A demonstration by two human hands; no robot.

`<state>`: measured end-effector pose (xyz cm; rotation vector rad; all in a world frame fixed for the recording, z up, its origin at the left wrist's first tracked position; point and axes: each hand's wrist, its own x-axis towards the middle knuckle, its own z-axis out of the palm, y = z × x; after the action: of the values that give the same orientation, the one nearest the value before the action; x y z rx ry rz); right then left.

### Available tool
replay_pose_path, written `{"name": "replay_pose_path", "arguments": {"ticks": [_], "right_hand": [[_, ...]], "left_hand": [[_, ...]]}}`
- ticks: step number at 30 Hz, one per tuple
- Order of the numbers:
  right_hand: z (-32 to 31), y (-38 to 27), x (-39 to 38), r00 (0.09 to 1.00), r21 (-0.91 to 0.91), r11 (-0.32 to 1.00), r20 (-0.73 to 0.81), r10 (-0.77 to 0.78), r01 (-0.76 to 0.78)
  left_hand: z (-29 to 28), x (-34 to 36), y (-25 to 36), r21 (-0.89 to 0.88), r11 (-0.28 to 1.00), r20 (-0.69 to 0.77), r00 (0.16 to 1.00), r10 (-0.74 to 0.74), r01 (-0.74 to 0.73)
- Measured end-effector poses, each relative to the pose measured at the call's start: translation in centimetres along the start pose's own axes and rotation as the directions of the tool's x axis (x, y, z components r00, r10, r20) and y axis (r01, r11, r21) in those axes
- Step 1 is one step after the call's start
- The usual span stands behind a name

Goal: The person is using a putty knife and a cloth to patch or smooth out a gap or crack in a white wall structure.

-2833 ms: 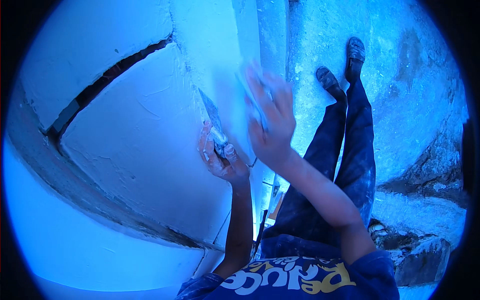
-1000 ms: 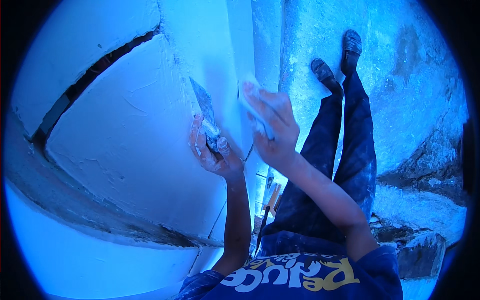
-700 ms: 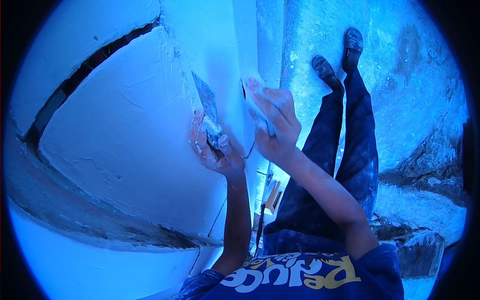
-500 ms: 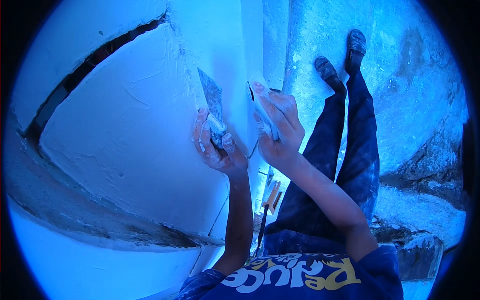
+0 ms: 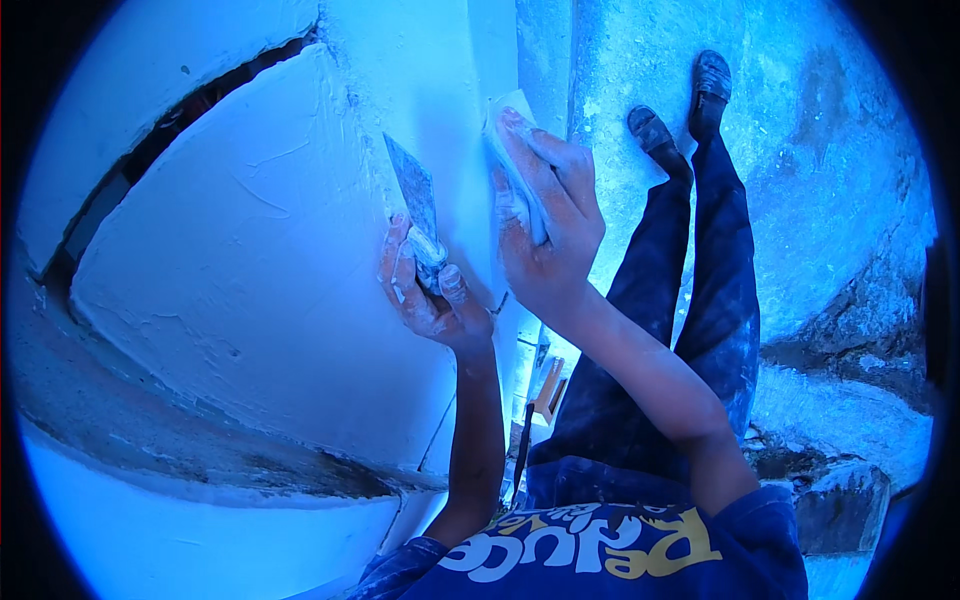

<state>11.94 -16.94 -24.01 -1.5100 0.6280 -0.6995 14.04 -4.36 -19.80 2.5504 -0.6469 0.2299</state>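
My left hand [image 5: 440, 312], smeared with white paste, is closed around the handle of a putty knife [image 5: 412, 190]. The knife's thin blade, spotted with paste, points up and away from me. Beside it on the right, my right hand [image 5: 560, 225] grips a flat whitish piece [image 5: 520, 108], perhaps a spreader or a sanding pad; the fingers cover much of it. This piece lies against or close to the edge of the smooth pale wall [image 5: 270, 250]; contact cannot be made out.
A long dark gap [image 5: 180, 125] cuts across the wall at upper left, and a rough stained ledge [image 5: 200, 430] curves below. My legs and slippers [image 5: 655, 135] are over a rough floor [image 5: 820, 180] at right. A small wooden-looking object [image 5: 549, 388] sits beside my thigh.
My right hand has shifted slightly up and left along the wall edge, tilting the flat piece so more of its face shows. My left hand with the putty knife has barely moved.
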Motion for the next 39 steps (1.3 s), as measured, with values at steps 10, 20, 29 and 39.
{"name": "replay_pose_path", "arguments": {"ticks": [10, 20, 29, 39], "right_hand": [[-0.6, 0.3, -0.6, 0.997, -0.073, 0.996, 0.055, -0.045, 0.049], [-1.4, 0.6, 0.1, 0.990, -0.126, 0.986, 0.099, -0.100, 0.112], [-1.7, 0.6, -0.9, 0.984, -0.203, 0.973, 0.160, -0.078, 0.111], [-1.5, -0.2, -2.8, 0.980, -0.116, 0.992, 0.191, 0.063, -0.041]], "left_hand": [[0.4, 0.1, -0.3, -0.032, 0.999, -0.023, 0.999, 0.034, -0.035], [0.4, -0.4, -0.4, -0.083, 0.997, 0.000, 1.000, 0.003, -0.003], [0.3, -0.4, -0.6, -0.039, 0.999, -0.017, 1.000, 0.023, -0.024], [0.4, -0.2, 0.0, -0.027, 0.999, 0.009, 1.000, -0.022, 0.022]]}}
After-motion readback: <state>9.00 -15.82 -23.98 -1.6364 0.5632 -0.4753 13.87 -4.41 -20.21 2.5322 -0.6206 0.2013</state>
